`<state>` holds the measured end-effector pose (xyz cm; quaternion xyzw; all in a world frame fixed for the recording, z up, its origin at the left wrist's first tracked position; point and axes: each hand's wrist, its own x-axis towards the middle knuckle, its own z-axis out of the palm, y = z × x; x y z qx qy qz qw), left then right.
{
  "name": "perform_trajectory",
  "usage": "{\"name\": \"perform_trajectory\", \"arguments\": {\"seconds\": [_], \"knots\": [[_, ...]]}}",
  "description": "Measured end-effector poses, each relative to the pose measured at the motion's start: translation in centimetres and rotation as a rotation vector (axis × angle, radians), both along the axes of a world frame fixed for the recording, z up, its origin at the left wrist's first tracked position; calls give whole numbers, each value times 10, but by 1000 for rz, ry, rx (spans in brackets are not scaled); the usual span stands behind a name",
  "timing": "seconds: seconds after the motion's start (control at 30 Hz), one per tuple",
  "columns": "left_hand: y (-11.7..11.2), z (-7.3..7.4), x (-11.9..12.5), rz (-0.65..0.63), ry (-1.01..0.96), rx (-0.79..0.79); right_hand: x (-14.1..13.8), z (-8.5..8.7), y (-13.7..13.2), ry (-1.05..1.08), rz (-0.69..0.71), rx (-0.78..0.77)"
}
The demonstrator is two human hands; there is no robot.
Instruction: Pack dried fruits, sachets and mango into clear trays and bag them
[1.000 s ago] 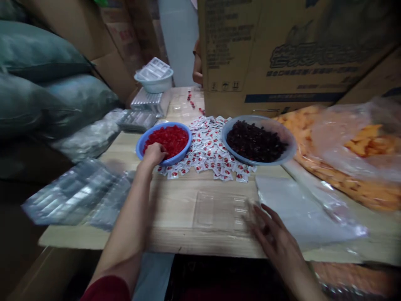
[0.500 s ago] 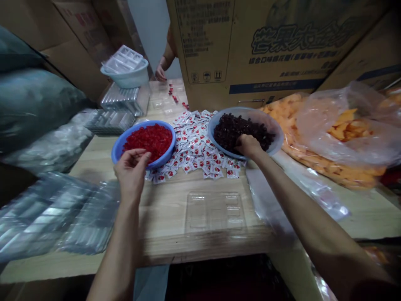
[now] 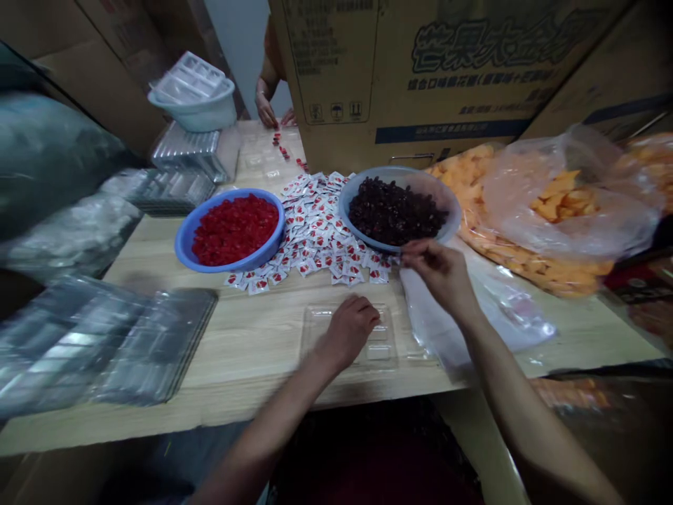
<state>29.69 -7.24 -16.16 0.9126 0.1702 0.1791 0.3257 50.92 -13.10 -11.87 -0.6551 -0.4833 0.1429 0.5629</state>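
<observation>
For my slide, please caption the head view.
Left hand over clear plastic tray; right hand by bowl of dark pieces.

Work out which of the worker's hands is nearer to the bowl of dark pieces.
Right. The right hand is at the near rim of the bowl of dark pieces; the left hand is farther off, over the clear tray.

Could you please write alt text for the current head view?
A person's left hand is over a clear tray on a pale table, the right hand near a bowl of dark pieces. A blue bowl of red pieces stands left, printed sachets between.
</observation>
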Motion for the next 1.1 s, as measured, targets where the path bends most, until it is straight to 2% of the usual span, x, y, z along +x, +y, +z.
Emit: {"name": "perform_trajectory", "arguments": {"seconds": [0.1, 0.2, 0.3, 0.4, 0.43, 0.5, 0.57, 0.63, 0.73, 0.77, 0.83, 0.9, 0.97, 1.03, 1.1], "knots": [[11, 12, -16, 91, -122, -39, -40, -17, -38, -56, 121, -39], [38, 33, -44, 300, -227, -15, -67, -37, -53, -215, 214, -106], [80, 57, -81, 609, -271, 137, -72, -52, -54, -434, 242, -124], [135, 76, -117, 864, -233, 307, -67, -57, -55, -529, 249, -138], [155, 80, -125, 901, -171, 338, -65, -56, -55, -539, 255, -142], [193, 80, -134, 893, 43, 320, -61, -48, -57, -547, 253, -142], [225, 73, -131, 816, 285, 198, -54, -34, -56, -546, 218, -119], [245, 63, -122, 745, 430, 62, -41, -16, -47, -527, 130, -74], [252, 52, -113, 723, 407, 16, -6, 8, -14, -511, -65, -36], [251, 50, -113, 734, 366, 30, 7, 13, 1, -520, -125, -74], [247, 46, -115, 785, 280, 50, 33, 18, 34, -545, -178, -287], [245, 42, -119, 886, 161, 68, 51, 16, 67, -555, -156, -603], [245, 38, -122, 985, -37, 79, 62, 9, 94, -546, -116, -796], [241, 38, -123, 1035, -293, 19, 67, 2, 110, -527, -77, -845], [226, 44, -119, 1022, -530, -116, 72, -3, 116, -494, -31, -852]]}}
